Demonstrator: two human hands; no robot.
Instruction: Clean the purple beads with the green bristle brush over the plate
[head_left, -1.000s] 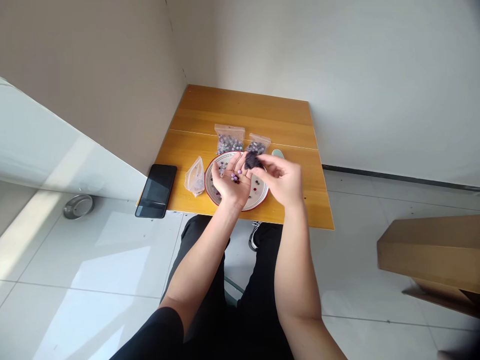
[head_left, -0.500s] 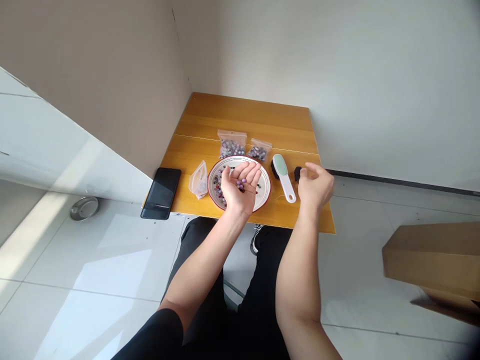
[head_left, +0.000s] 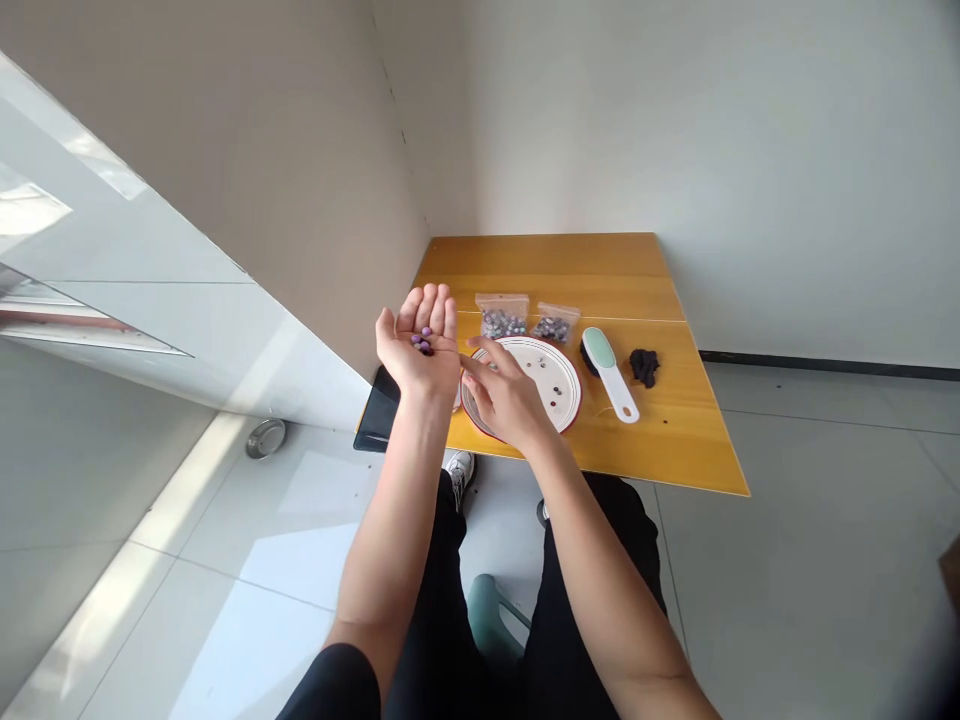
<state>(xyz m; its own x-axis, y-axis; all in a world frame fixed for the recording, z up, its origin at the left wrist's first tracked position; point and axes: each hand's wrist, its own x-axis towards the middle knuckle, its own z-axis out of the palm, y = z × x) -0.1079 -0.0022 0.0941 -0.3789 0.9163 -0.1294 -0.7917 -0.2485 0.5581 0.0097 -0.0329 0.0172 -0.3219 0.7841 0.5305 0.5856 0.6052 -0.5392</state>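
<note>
Far left on the floor, a small metal bowl (head_left: 266, 438), well apart from all else. Right of it, a dark phone (head_left: 373, 427) at the lower left corner of the counter (head_left: 675, 440), mostly hidden behind the left wrist. Above it, left hand (head_left: 420, 345) raised palm up, grip loosely cupped and not closed, cradling a few purple beads (head_left: 422, 343) in the palm; too small to count. Just beside and lower, right hand (head_left: 508, 398), grip slack with fingers spread and index stretched toward the left hand, covering the left part of the plate (head_left: 564, 372); contact with the plate impossible to tell. On the plate's bare part, scattered loose beads (head_left: 556, 390). Behind the plate, two clear bags of beads (head_left: 502, 320). Further right, a white-handled brush (head_left: 611, 368), then a dark crumpled cloth (head_left: 643, 365). Bare wood along the counter's right and lower edges.
</note>
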